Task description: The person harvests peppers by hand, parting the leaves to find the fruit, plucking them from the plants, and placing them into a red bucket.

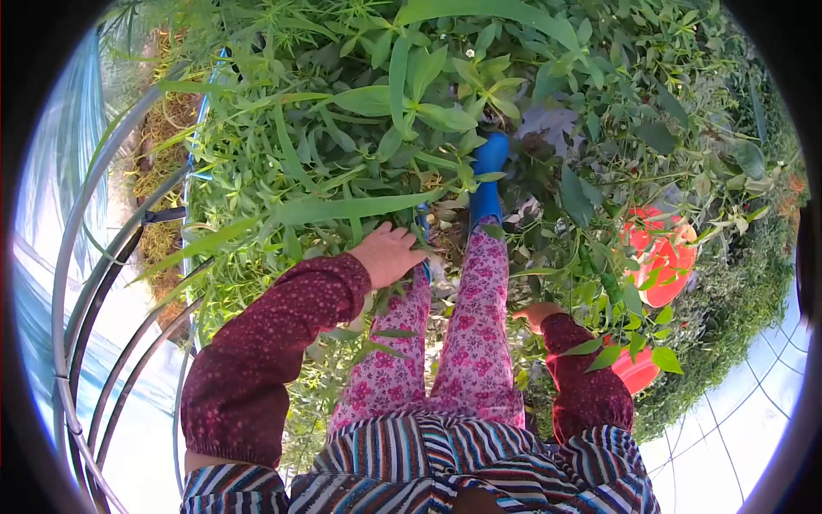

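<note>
My left hand [387, 254] reaches into the dense green plants [308, 163] in front of my left leg. Its fingers are apart, the tips close to leaves and stems, and nothing shows in its grip. Beside my right thigh hangs my right hand [537, 316], with a finger stretched out to the left and no object visible in it; its other fingers are partly hidden. Long grass blades [360, 207] arch just above the left hand. To the right, a leafy stem with a green pepper-like fruit [610, 287] hangs near the right sleeve.
A blue boot [490, 163] stands among the foliage. Red plastic containers [668, 265] sit at the right behind leaves, another red one [638, 370] lower down. Curved pipes [73, 231] and plastic sheeting [73, 128] line the left side. Netting or wire [736, 403] runs at lower right.
</note>
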Demonstrator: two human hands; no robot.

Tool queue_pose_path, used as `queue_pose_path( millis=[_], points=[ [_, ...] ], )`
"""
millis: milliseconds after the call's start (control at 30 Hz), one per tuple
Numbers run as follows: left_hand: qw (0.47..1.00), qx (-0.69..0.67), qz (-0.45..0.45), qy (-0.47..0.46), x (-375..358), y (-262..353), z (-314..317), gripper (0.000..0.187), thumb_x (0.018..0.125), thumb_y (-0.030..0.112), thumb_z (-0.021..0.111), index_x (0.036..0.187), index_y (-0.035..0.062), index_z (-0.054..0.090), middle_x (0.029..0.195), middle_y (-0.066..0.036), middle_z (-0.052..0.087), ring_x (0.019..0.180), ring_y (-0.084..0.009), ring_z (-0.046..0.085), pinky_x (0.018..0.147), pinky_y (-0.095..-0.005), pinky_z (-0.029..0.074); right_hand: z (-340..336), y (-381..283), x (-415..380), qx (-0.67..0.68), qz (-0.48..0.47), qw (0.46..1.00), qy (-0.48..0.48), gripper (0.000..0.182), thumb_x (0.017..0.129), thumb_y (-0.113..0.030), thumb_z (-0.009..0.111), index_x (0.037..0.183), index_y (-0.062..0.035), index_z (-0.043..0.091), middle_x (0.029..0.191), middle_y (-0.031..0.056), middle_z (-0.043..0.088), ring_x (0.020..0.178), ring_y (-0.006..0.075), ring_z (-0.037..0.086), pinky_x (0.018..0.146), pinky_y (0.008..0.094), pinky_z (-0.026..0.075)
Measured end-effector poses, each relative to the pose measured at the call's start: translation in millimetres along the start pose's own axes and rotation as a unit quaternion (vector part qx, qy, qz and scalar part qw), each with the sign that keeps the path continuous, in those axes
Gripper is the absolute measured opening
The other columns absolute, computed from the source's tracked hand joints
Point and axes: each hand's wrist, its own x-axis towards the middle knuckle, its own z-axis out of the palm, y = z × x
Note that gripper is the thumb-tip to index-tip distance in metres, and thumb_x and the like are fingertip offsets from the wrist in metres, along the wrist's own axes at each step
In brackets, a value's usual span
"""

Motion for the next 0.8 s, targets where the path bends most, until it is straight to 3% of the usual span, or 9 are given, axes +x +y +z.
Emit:
queue_pose_path(
  millis=[33,100,200,267,367,467,567,733,800],
  points=[
    [1.0,-0.001,-0.007,0.001,6,4,-11,0.027,0.079,0.008,0.054,0.105,0.0067,0.06,0.107,-0.01,0.055,0.11,-0.0254,0.05,0.098,-0.0434,0.036,9,2,9,0.015,-0.012,0.999,0.025,0.058,0.08,-0.004,0.051,0.128,-0.0352,0.051,0.111,0.0096,0.063,0.092,0.028,0.064,0.075,0.0402,0.051],
    [0.981,0.019,0.011,0.194,21,-5,-51,0.032,0.077,0.01,0.055,0.108,0.0032,0.055,0.108,-0.014,0.055,0.105,-0.0281,0.052,0.092,-0.0377,0.04,-16,-18,0,0.017,-0.007,0.999,0.033,0.053,0.08,-0.006,0.051,0.126,-0.0329,0.053,0.113,0.0101,0.062,0.094,0.028,0.063,0.076,0.04,0.051],
    [0.963,0.095,-0.222,0.122,31,-42,-99,0.039,0.072,0.0,0.053,0.11,0.0016,0.053,0.095,-0.015,0.059,0.096,-0.0314,0.054,0.088,-0.038,0.042,-28,-21,28,0.083,-0.016,0.993,0.084,0.037,0.081,-0.01,0.052,0.114,-0.0235,0.062,0.11,0.0119,0.064,0.092,0.0289,0.063,0.078,0.039,0.05],
    [0.884,0.342,-0.27,0.17,22,-111,-87,0.047,0.075,0.01,0.057,0.12,0.0017,0.05,0.108,-0.017,0.057,0.099,-0.0328,0.055,0.084,-0.0424,0.046,-47,-22,33,0.225,0.032,0.957,0.178,0.036,0.079,-0.009,0.052,0.108,-0.0266,0.065,0.109,0.0118,0.063,0.1,0.0298,0.06,0.083,0.0423,0.048],
    [0.779,0.313,-0.329,0.433,-16,-155,-118,0.03,0.077,0.023,0.064,0.1,0.0045,0.061,0.087,-0.008,0.061,0.092,-0.028,0.061,0.084,-0.0427,0.048,-68,-28,17,0.189,0.007,0.949,0.251,0.033,0.077,-0.008,0.05,0.104,-0.019,0.065,0.102,0.0133,0.065,0.094,0.0319,0.061,0.08,0.0431,0.048],
    [0.822,0.193,-0.463,0.269,-46,-197,-94,0.033,0.08,0.026,0.062,0.105,0.0055,0.061,0.089,-0.008,0.063,0.094,-0.0266,0.062,0.077,-0.0411,0.05,-118,-60,-14,0.195,0.046,0.954,0.224,0.032,0.076,-0.005,0.05,0.104,-0.0123,0.064,0.104,0.0152,0.064,0.095,0.0327,0.061,0.082,0.0422,0.047],
    [0.852,0.03,-0.522,0.026,-77,-185,-73,0.033,0.082,0.028,0.06,0.105,0.0056,0.062,0.09,-0.01,0.067,0.088,-0.0253,0.066,0.068,-0.0383,0.053,-161,-102,-52,0.319,-0.087,0.891,0.309,0.033,0.077,-0.002,0.05,0.109,-0.0071,0.059,0.101,0.0206,0.062,0.094,0.0367,0.059,0.08,0.0423,0.046],
    [0.884,0.096,-0.429,0.161,-88,-100,15,0.029,0.082,0.012,0.054,0.107,-0.0018,0.056,0.072,-0.006,0.065,0.068,-0.0222,0.065,0.058,-0.0305,0.053,-246,-176,-75,0.142,-0.238,0.864,0.421,0.026,0.084,-0.002,0.05,0.108,-0.0054,0.058,0.088,0.0134,0.062,0.082,0.0274,0.063,0.072,0.036,0.048],
    [0.889,0.015,-0.442,0.122,-74,-76,36,0.037,0.08,0.012,0.055,0.113,-0.0052,0.053,0.078,-0.008,0.065,0.073,-0.0219,0.064,0.058,-0.0298,0.053,-280,-206,-69,0.268,-0.304,0.812,0.42,0.026,0.083,0.0,0.049,0.106,-0.0055,0.058,0.087,0.0123,0.062,0.081,0.0255,0.063,0.071,0.0351,0.048]
  ],
)
